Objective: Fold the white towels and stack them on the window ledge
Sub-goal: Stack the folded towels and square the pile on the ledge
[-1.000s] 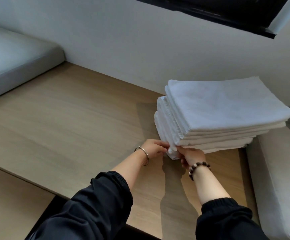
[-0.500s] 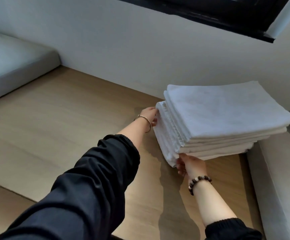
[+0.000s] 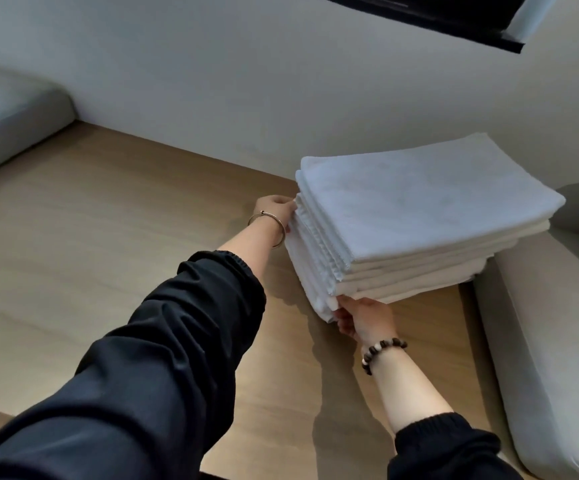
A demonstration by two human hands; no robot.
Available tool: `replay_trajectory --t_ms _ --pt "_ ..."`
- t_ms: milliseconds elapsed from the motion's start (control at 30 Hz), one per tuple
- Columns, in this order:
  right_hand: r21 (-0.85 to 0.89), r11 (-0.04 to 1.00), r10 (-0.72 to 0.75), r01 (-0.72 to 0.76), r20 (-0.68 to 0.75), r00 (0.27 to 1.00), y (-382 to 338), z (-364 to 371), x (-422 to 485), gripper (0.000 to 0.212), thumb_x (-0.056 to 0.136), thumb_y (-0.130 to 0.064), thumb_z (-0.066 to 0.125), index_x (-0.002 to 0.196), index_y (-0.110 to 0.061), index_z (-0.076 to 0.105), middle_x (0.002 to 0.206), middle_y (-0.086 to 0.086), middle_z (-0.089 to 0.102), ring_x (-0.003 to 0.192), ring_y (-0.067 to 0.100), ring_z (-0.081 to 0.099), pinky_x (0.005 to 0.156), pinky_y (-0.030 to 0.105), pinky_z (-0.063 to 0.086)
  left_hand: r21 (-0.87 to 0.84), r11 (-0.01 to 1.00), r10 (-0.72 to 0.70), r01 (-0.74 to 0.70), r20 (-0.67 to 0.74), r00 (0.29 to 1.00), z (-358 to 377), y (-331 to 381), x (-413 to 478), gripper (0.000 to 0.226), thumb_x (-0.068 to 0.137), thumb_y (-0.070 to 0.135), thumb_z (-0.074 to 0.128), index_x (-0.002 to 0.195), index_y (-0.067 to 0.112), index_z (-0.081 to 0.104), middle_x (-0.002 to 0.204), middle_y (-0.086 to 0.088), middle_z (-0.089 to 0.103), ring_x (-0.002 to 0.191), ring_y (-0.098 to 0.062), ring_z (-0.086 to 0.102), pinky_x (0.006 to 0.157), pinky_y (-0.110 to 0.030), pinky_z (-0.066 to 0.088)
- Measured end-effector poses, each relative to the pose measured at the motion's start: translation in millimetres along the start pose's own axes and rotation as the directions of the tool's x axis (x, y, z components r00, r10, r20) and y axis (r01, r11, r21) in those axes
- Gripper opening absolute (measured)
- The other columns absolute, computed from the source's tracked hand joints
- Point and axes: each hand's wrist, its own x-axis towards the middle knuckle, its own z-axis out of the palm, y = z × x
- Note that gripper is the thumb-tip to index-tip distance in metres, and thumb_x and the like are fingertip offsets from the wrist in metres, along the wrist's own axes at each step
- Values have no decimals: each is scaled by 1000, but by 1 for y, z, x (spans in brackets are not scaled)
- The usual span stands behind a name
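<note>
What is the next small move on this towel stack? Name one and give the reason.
Probably push the lower towels in, flush with the top ones. The stack sits on the ledge with its lower layers jutting out leftward; the left hand touches its far corner and the right hand pinches the near bottom corner.

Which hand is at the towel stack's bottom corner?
The right hand, wearing the dark beaded bracelet, pinches the near bottom corner of the stack of folded white towels; the left hand touches its far side.
</note>
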Motion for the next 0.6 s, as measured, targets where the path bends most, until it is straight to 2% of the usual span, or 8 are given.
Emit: replay_trajectory --t_ms 100,200,300,333,400,467,500,600 --pt "-51 998 -35 35 -10 999 6 0 0 32 87 -15 65 58 -4 59 59 12 65 54 20 55 64 34 50 228 971 81 -71 -35 996 1 6 -4 14 93 22 56 91 13 66 89 -9 68 78 -28 62 69 -32 54" --pt "-100 992 -77 73 -33 996 8 1 -2 36 89 -19 64 56 -4 61 57 8 65 53 19 55 68 35 51 468 874 156 -129 -19 988 5 11 -22 31 99 27 37 86 9 58 78 -5 54 80 -26 50 59 -27 37" --pt "-114 991 -68 68 4 998 10 -1 -6 37 90 -25 62 58 -4 63 58 7 64 52 18 54 64 33 51 385 919 89 -85 7 996 2 -12 -37 27 100 28 34 96 9 52 88 -8 51 82 -24 50 71 -35 42" --pt "-118 988 -96 96 7 995 11 -2 -8 37 89 -26 62 59 -5 64 60 8 65 54 18 55 65 34 51 317 946 69 -68 8 998 -1 -25 -41 19 98 23 39 94 10 53 87 -9 54 79 -24 53 69 -36 45" --pt "-127 966 -231 225 -32 972 19 -4 -10 29 86 -21 66 62 -5 64 63 9 65 58 17 57 67 33 50 157 988 -21 14 46 999 -6 -48 -50 12 93 8 45 89 12 57 80 -7 58 67 -21 55 57 -28 45" --pt "-138 928 -358 347 -60 932 26 -1 -18 17 79 -10 73 71 -4 60 66 6 61 62 14 55 59 14 44 73 995 -83 75 103 991 -8 -62 -57 16 91 2 51 84 12 61 78 -5 61 64 -16 57 55 -25 45" --pt "-164 914 -385 372 -58 921 29 3 -22 21 74 -8 76 74 -7 55 69 4 57 63 13 52 55 9 40 63 995 -90 83 120 989 -8 -65 -60 13 90 2 53 85 11 62 78 -4 61 65 -15 58 56 -25 46" --pt "-237 890 -423 390 -110 899 40 22 -21 43 62 -21 84 76 -17 44 79 5 52 68 17 49 56 17 38 49 995 -93 87 137 986 -5 -59 -66 9 90 8 61 99 8 62 84 -5 62 70 -15 60 49 -22 48"
